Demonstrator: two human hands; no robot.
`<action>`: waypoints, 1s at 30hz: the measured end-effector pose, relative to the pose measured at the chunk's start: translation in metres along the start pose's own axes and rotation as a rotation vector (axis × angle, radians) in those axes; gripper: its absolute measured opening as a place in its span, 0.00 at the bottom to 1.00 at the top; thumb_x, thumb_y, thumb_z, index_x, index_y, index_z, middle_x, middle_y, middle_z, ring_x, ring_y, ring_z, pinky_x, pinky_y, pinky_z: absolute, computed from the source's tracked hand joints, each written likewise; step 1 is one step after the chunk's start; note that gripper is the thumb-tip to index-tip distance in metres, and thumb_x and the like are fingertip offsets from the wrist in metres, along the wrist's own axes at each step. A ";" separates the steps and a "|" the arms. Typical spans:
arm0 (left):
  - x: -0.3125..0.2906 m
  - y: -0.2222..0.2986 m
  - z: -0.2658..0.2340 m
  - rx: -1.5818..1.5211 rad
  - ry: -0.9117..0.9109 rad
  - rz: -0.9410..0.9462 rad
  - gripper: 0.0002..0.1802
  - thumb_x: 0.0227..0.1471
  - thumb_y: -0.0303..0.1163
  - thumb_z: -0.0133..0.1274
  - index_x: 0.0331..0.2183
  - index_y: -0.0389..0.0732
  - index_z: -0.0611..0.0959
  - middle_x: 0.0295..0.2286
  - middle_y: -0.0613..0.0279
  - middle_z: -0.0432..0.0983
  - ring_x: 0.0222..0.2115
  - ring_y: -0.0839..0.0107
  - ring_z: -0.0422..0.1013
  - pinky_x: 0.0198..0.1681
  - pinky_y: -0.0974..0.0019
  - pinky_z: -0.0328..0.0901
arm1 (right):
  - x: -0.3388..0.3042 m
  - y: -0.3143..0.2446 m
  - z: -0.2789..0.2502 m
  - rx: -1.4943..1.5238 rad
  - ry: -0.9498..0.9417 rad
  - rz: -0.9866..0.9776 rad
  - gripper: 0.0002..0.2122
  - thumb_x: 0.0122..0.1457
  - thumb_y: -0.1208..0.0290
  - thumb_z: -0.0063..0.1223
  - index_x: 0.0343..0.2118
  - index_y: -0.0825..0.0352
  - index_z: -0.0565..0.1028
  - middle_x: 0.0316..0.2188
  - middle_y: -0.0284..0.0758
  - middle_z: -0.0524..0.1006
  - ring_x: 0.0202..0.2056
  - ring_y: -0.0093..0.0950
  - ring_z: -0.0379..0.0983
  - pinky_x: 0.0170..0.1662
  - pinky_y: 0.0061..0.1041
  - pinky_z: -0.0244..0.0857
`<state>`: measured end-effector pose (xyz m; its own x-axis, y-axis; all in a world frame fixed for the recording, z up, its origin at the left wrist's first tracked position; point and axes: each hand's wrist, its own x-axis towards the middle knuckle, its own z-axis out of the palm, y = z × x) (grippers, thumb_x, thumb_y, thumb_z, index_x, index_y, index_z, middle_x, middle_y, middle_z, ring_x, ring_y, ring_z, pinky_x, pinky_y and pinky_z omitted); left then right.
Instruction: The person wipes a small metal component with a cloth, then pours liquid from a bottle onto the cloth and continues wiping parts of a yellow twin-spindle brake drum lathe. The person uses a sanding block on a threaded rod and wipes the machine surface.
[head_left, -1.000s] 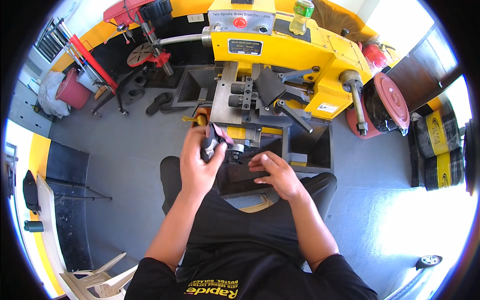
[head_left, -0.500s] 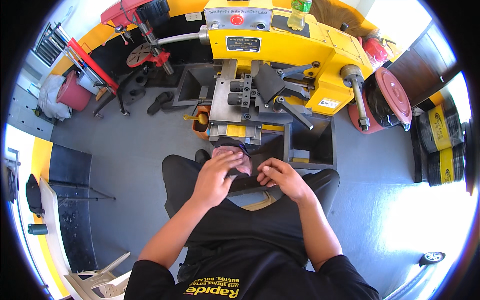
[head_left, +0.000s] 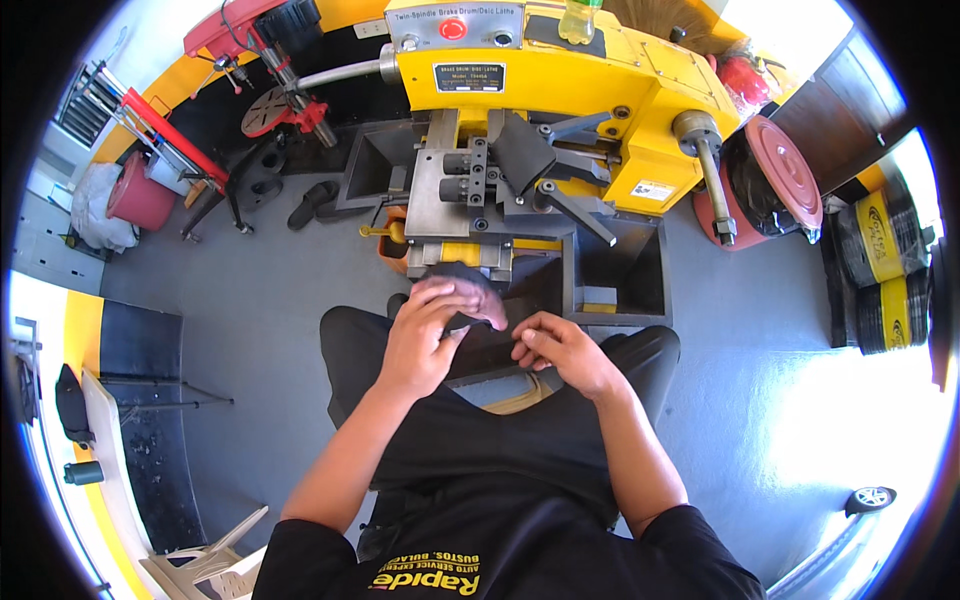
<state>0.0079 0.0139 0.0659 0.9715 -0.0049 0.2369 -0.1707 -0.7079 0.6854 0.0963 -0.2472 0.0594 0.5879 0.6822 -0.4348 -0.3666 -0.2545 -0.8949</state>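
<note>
My left hand [head_left: 422,345] is raised in front of my lap, its fingers bent around the near side of a soft-looking dark and pinkish piece [head_left: 484,299]. What kind of thing that is, I cannot make out. A short gap to the right, my right hand [head_left: 558,350] hovers with its fingers curled in toward the thumb; whether anything small sits between them is hidden. Just beyond both hands stands a yellow brake lathe [head_left: 560,90], its grey steel carriage [head_left: 436,190] and black clamp handle [head_left: 582,215] facing me.
Black metal bins [head_left: 640,255] flank the lathe at floor level. An orange container [head_left: 393,255] stands at its left. A red-lidded drum [head_left: 785,170] and stacked tires [head_left: 885,260] are on the right. A red drill press [head_left: 270,60] stands far left. A green-labelled bottle [head_left: 578,22] rests on the lathe.
The dark and pinkish piece has tilted, showing more of its dark top, and my left fingers have shifted with it. The lathe sits slightly higher and further left in view.
</note>
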 end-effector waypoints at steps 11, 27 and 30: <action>-0.046 -0.036 -0.019 -0.578 0.629 -0.534 0.20 0.74 0.44 0.55 0.41 0.35 0.84 0.31 0.74 0.78 0.29 0.79 0.69 0.37 0.70 0.65 | 0.024 0.014 0.007 0.063 -0.028 0.053 0.18 0.79 0.56 0.47 0.54 0.68 0.78 0.41 0.33 0.83 0.42 0.22 0.80 0.47 0.25 0.73; -0.020 -0.012 0.043 -0.122 0.131 -0.559 0.29 0.70 0.53 0.57 0.42 0.31 0.83 0.34 0.41 0.83 0.38 0.42 0.81 0.44 0.48 0.72 | 0.087 0.014 0.060 -0.761 0.264 -0.157 0.34 0.74 0.40 0.47 0.27 0.71 0.84 0.28 0.53 0.84 0.36 0.49 0.85 0.40 0.43 0.78; -0.033 -0.025 0.058 -0.426 0.099 -0.722 0.33 0.75 0.57 0.48 0.46 0.32 0.85 0.38 0.45 0.86 0.40 0.53 0.82 0.46 0.55 0.72 | 0.073 -0.019 0.083 -1.012 0.413 -0.142 0.32 0.72 0.41 0.51 0.24 0.68 0.85 0.24 0.48 0.84 0.30 0.50 0.85 0.35 0.46 0.78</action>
<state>-0.0107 -0.0095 0.0011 0.8502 0.4226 -0.3139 0.4204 -0.1861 0.8881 0.0866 -0.1356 0.0533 0.8427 0.5162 -0.1530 0.3729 -0.7646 -0.5257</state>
